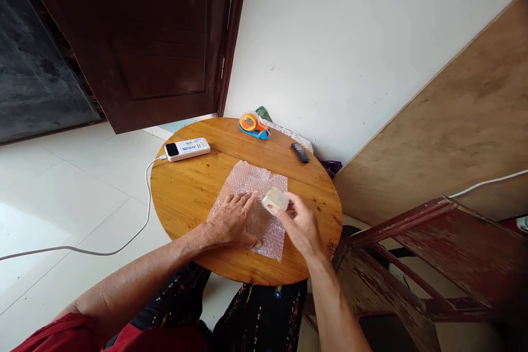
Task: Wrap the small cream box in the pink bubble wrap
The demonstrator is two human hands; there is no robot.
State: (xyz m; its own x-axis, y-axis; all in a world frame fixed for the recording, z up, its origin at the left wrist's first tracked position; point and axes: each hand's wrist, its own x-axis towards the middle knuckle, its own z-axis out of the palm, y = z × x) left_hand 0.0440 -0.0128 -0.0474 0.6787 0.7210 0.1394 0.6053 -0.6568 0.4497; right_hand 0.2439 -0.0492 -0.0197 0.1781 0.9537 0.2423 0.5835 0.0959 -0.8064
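Note:
A sheet of pinkish bubble wrap (272, 236) lies spread on the round wooden table (185, 198). Pressed flat on its left part is my left hand (235, 220), fingers stretched out and holding nothing. My right hand (301, 220) grips a small pale, cream-coloured block-shaped item (275, 201) between thumb and fingers, just above the right side of the wrap. I cannot make out exactly what the item is.
A tape dispenser (254, 125) with an orange roll stands at the table's back. A white power bank (188, 149) with a cable (147, 198) sits at the left. At the right lies a dark pixelated object (300, 153). A wooden chair (396, 264) stands to the right.

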